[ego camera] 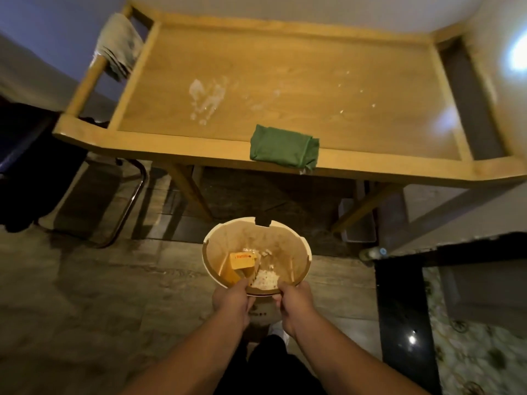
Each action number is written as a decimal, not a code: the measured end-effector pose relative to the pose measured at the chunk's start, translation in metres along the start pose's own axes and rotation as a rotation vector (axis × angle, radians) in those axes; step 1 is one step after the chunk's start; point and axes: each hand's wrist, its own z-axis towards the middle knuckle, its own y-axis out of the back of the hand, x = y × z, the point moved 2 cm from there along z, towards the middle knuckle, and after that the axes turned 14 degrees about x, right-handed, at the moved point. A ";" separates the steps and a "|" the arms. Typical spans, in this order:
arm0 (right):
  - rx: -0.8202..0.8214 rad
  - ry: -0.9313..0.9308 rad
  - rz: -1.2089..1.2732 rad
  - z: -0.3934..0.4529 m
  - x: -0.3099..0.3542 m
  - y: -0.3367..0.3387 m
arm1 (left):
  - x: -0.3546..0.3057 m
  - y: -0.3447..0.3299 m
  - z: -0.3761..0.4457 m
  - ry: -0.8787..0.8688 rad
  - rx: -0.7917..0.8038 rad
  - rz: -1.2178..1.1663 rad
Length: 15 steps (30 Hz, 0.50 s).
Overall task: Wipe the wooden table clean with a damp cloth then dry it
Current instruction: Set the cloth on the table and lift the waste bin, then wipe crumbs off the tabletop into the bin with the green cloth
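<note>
- In front of the table, head view: both hands hold a round beige bin (256,252) by its near rim, low above the floor (85,280).
- Left hand (232,302) has fingers curled over the rim's near-left part; right hand (295,303) is curled over the near-right part. The hands sit near each other, each clamped on the bin, nothing else in them.
- Inside the bin: an orange carton (241,262) and white crumbs (266,277).
- Wooden table (370,172) stands ahead and above the hands, well apart from them. The top carries a white smear (206,99) left of centre and small white specks (356,101) to the right, so it looks not yet wiped.
- Green cloth (283,148) lies folded on the table's near edge, slightly overhanging, roughly straight ahead of the hands, untouched.
- A pale striped cloth (121,48) hangs on the rail at the table's far-left end; probably the drying one, can't confirm.
- Judged step: dealing with the bin before wiping starts. Doing it well likely means keeping the bin level so crumbs stay in, and setting it clear of the table legs.
- Next likely need: free a hand and reach forward to the green cloth; can't tell if it's damp.
- A dark chair (42,166) stands left of the table.
</note>
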 end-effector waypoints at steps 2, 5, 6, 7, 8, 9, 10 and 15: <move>0.060 -0.039 -0.017 -0.021 0.008 0.009 | -0.003 -0.005 -0.023 -0.011 -0.025 -0.034; 0.145 -0.057 -0.127 -0.043 0.025 0.023 | -0.013 -0.011 -0.044 -0.031 -0.042 -0.066; 0.149 -0.044 -0.191 -0.048 0.032 0.027 | -0.017 -0.011 -0.048 -0.039 -0.050 -0.061; 0.126 -0.015 -0.253 -0.051 0.041 0.031 | -0.021 -0.012 -0.052 -0.039 -0.056 -0.051; 0.083 0.021 -0.311 -0.052 0.050 0.034 | -0.025 -0.013 -0.055 -0.046 -0.060 -0.040; 0.035 0.061 -0.368 -0.052 0.060 0.036 | -0.030 -0.015 -0.057 -0.062 -0.066 -0.026; -0.008 0.105 -0.426 -0.053 0.071 0.037 | -0.034 -0.017 -0.058 -0.079 -0.074 -0.019; -0.098 0.375 -0.694 -0.051 0.142 0.016 | -0.056 -0.027 -0.049 -0.100 -0.073 0.005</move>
